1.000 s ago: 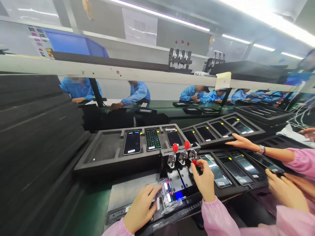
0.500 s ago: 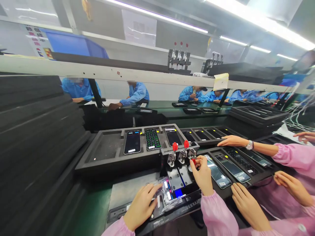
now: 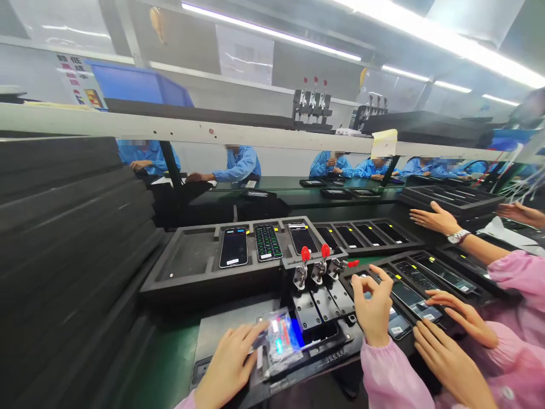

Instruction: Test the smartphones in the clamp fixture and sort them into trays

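Phone (image 3: 321, 335) lying flat in a dark clamping fixture (image 3: 330, 360), partly beneath metal plates (image 3: 327, 304). Clear, crinkled plastic (image 3: 281, 343) at its left end, with blue, red and cyan light showing in and beside it; extent of overlap unclear. At the far end of the plates, two upright red-tipped levers (image 3: 305, 254) and a third lever (image 3: 352, 263) tilted over to the right, nearly level. Left hand (image 3: 232, 358) touching the left edge of the plastic; cannot tell whether pinching or merely resting. Right hand (image 3: 374, 307) raised just right of the plates, apart from the third lever, thumb and forefinger curled toward each other, grasping nothing visible. Beyond the fixture, three phones (image 3: 233, 248) in a foam tray (image 3: 185, 250); at lower right, a co-worker's hand (image 3: 451, 366) near the right sleeve.

Handling, by judgement: expect low weight, a stiff body and a slick glass face, fragile under knocks or uneven pressure. Expect soft, slippery, easily wrinkled plastic. Grasp the phone by its long side edges, sparing the screen; steady at the left end; pinch levers by their red tips
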{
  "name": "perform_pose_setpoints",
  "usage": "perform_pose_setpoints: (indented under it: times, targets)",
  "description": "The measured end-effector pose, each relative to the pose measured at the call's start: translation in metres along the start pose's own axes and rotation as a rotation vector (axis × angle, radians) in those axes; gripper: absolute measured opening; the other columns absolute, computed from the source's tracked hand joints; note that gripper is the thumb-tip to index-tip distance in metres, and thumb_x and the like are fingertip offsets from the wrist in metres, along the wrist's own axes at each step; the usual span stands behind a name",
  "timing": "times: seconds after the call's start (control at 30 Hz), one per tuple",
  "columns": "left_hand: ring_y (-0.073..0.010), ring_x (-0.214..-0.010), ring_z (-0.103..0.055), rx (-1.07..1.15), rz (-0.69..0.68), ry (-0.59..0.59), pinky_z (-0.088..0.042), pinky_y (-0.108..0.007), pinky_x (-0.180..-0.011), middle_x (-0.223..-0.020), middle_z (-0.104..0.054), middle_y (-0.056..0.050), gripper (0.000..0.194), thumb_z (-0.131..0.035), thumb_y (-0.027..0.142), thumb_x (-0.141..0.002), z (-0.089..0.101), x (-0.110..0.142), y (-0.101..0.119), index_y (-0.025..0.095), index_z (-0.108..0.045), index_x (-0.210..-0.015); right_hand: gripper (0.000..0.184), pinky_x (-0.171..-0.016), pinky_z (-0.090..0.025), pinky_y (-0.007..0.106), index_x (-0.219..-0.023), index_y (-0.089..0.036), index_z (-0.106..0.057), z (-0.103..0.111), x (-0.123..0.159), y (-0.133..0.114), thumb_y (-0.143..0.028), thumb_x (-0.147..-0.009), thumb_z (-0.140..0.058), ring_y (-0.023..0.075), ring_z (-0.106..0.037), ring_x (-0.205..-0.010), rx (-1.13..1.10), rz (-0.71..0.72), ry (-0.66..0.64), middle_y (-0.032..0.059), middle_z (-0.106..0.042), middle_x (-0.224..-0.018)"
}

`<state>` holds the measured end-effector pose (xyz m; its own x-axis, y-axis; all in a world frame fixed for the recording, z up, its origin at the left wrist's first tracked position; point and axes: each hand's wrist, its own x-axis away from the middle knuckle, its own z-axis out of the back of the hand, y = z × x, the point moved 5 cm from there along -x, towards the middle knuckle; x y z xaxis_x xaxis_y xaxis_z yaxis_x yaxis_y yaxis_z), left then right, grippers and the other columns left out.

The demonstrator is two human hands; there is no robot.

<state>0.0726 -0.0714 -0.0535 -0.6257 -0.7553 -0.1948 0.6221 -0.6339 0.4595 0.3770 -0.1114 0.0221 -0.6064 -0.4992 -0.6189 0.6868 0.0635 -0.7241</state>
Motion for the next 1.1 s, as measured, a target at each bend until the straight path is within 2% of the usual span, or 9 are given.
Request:
perform_pose_setpoints:
  times: [0.17, 0.27, 0.37, 0.53, 0.67, 0.73, 0.83, 0.97, 1.1]
  targets:
    - [-0.0205, -0.097, -0.059, -0.112, 0.218, 0.155, -0.048, -0.031, -0.081, -0.108, -0.064, 0.0, 0.044, -0.05, 0.026, -0.083, 0.035, 0.075, -0.066, 0.035, -0.046, -0.125, 0.024, -0.073, -0.042, 0.03, -0.064, -0.017, -0.055, 0.012, 0.028, -0.026, -0.035, -0.08, -0.054, 0.0162, -0.055, -0.085, 0.054, 0.195, 0.162, 0.0081, -0.057, -0.095]
    - [-0.0239, -0.107, -0.054, -0.184, 0.36, 0.282, -0.048, -0.038, -0.085, -0.118, -0.058, -0.002, 0.038, -0.046, 0.028, -0.084, 0.051, 0.119, -0.085, 0.033, -0.05, -0.122, 0.01, -0.065, -0.045, 0.026, -0.08, -0.017, -0.058, 0.005, 0.057, -0.042, -0.027, -0.078, -0.059, 0.0127, -0.057, -0.071, -0.075, 0.308, 0.132, 0.0032, -0.058, -0.078]
    - [-0.0241, -0.118, -0.046, -0.166, 0.417, 0.421, -0.046, -0.042, -0.09, -0.129, -0.049, -0.001, 0.034, -0.034, 0.029, -0.089, 0.06, 0.14, -0.075, 0.033, -0.054, -0.117, 0.017, -0.058, -0.047, 0.024, -0.094, -0.018, -0.055, -0.012, 0.083, -0.057, -0.019, -0.077, -0.059, 0.0096, -0.054, -0.056, -0.238, 0.358, 0.003, -0.0024, -0.056, -0.065]
    - [-0.0256, -0.101, -0.058, -0.181, 0.414, 0.453, -0.049, -0.039, -0.082, -0.107, -0.065, -0.003, 0.034, -0.049, 0.047, -0.083, 0.059, 0.13, -0.046, 0.027, -0.06, -0.108, 0.026, -0.071, -0.051, 0.029, -0.109, -0.021, -0.052, -0.073, 0.119, -0.089, -0.023, -0.083, -0.049, 0.0147, -0.059, -0.081, -0.262, 0.485, -0.6, 0.0036, -0.061, -0.086]
    - [-0.0249, -0.087, -0.062, -0.214, 0.485, 0.527, -0.05, -0.036, -0.075, -0.089, -0.068, -0.004, 0.032, -0.047, 0.046, -0.084, 0.059, 0.122, -0.043, 0.023, -0.064, -0.098, 0.039, -0.096, -0.033, 0.057, -0.121, -0.026, -0.048, -0.113, 0.141, -0.093, -0.04, -0.085, -0.045, 0.0297, -0.036, -0.124, -0.023, 0.571, -0.953, 0.008, -0.042, -0.132]
    - [-0.0207, -0.079, -0.063, -0.152, 0.494, 0.543, -0.049, -0.032, -0.073, -0.082, -0.067, -0.002, 0.031, -0.045, 0.042, -0.086, 0.061, 0.12, -0.044, 0.023, -0.062, -0.103, 0.03, -0.101, -0.023, 0.061, -0.106, -0.028, -0.058, -0.118, 0.145, -0.087, -0.043, -0.087, -0.04, 0.0298, -0.028, -0.128, -0.018, 0.529, -1.044, 0.004, -0.037, -0.137]
    - [-0.0155, -0.068, -0.06, -0.029, 0.534, 0.573, -0.049, -0.025, -0.066, -0.075, -0.063, 0.001, 0.035, -0.047, 0.041, -0.085, 0.066, 0.117, -0.043, 0.023, -0.054, -0.114, 0.035, -0.105, -0.027, 0.047, -0.084, -0.024, -0.062, -0.115, 0.143, -0.075, -0.038, -0.091, -0.031, 0.0223, -0.03, -0.127, -0.171, 0.382, -1.077, 0.0011, -0.038, -0.133]
    - [-0.0128, -0.058, -0.056, 0.105, 0.563, 0.623, -0.048, -0.023, -0.06, -0.072, -0.062, 0.003, 0.046, -0.053, 0.043, -0.081, 0.073, 0.108, -0.036, 0.022, -0.046, -0.122, 0.031, -0.101, -0.034, 0.034, -0.1, -0.026, -0.056, -0.111, 0.141, -0.058, -0.033, -0.092, -0.028, 0.0168, -0.037, -0.122, -0.289, 0.246, -1.031, 0.0038, -0.039, -0.129]
    - [-0.0122, -0.058, -0.057, 0.228, 0.531, 0.628, -0.048, -0.023, -0.061, -0.073, -0.061, 0.003, 0.047, -0.054, 0.041, -0.081, 0.073, 0.094, -0.026, 0.022, -0.043, -0.123, 0.025, -0.104, -0.03, 0.037, -0.104, -0.028, -0.056, -0.111, 0.15, -0.052, -0.03, -0.09, -0.034, 0.019, -0.029, -0.128, -0.23, 0.386, -1.065, 0.0024, -0.034, -0.133]
